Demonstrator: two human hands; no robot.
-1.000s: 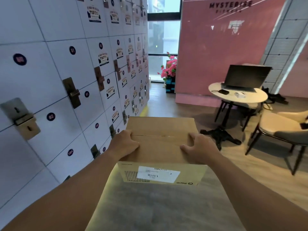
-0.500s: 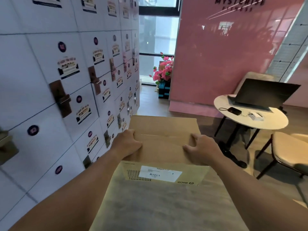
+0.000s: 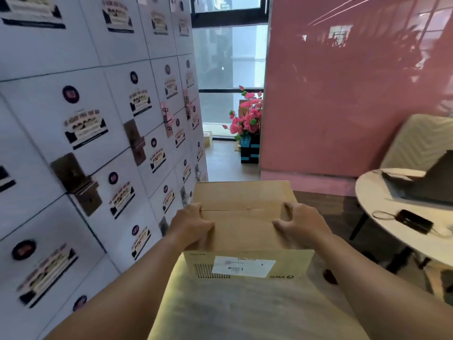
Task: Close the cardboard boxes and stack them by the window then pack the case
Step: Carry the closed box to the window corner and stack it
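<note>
The closed cardboard box (image 3: 241, 217) is gripped at its sides by the left hand (image 3: 193, 225) and right hand (image 3: 300, 227); the window (image 3: 229, 77) is seen nearer than before.

We see one cardboard box (image 3: 242, 217), plain brown, closed, its top flaps meeting in a thin seam that runs across the lid from side to side. It is held level in mid-air, long axis pointing ahead toward the window (image 3: 229, 77), which stands well beyond the box's far edge. The near face carries a white shipping label (image 3: 242, 266) with a small barcode, a block of printed bars to the label's left and an upside-down logo to its right. Small pale boxes (image 3: 208, 139) lie on the floor just below the window; details are too small to tell.
</note>
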